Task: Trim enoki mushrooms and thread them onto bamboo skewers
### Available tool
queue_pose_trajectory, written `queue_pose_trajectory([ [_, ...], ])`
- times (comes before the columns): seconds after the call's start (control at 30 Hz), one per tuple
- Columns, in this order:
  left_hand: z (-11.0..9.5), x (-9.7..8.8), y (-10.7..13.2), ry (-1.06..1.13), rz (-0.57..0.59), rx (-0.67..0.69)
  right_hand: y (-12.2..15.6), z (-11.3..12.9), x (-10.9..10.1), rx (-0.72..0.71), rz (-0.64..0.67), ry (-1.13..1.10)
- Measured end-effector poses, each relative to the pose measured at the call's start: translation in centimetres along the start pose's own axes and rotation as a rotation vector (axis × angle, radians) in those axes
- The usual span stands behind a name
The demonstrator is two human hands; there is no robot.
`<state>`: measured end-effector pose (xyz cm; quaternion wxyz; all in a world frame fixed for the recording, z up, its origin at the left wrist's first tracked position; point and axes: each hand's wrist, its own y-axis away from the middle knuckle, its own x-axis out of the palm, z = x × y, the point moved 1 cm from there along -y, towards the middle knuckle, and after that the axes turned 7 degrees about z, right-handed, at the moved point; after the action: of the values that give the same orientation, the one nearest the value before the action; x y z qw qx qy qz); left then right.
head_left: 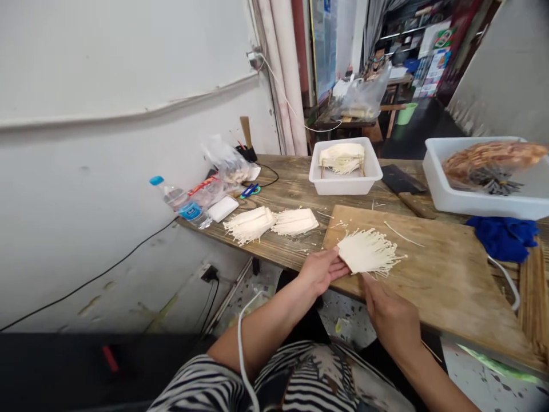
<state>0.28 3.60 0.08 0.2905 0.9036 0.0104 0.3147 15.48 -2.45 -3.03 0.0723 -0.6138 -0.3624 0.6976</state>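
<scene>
A flat, fanned bunch of enoki mushrooms (369, 252) is held over the near left part of the wooden cutting board (446, 274). My left hand (322, 270) grips its cut end, with the fingers beneath. Close against the bunch's near edge, my right hand (391, 315) is closed around a thin skewer (431, 351). Only the skewer's back end shows past the wrist; its tip is hidden. On the table to the left lie two more enoki bunches, one farther left (250, 224) and one nearer the board (295, 221).
Behind the board, a white tub (345, 184) holds skewered enoki. A cleaver (403, 182) lies beside it. Another white tub (476, 201) with a bagged bundle stands right, near a blue cloth (504, 236) and wooden sticks (534, 297). A water bottle (182, 203) and scissors (250, 190) are left.
</scene>
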Motion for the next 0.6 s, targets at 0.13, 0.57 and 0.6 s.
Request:
queue_pose_trajectory([
  [0.13,0.19,-0.07,-0.38,-0.009,-0.008,-0.004,0.17,0.21,-0.03,-0.008,0.055,0.045],
  [0.57,0.32,0.21,-0.85,0.017,-0.105,0.042,0.78,-0.34,-0.25,-0.05,0.21,-0.001],
  [0.6,0.27,0.26,-0.85,0.017,-0.108,0.039,0.87,-0.4,-0.32,-0.055,0.21,0.003],
])
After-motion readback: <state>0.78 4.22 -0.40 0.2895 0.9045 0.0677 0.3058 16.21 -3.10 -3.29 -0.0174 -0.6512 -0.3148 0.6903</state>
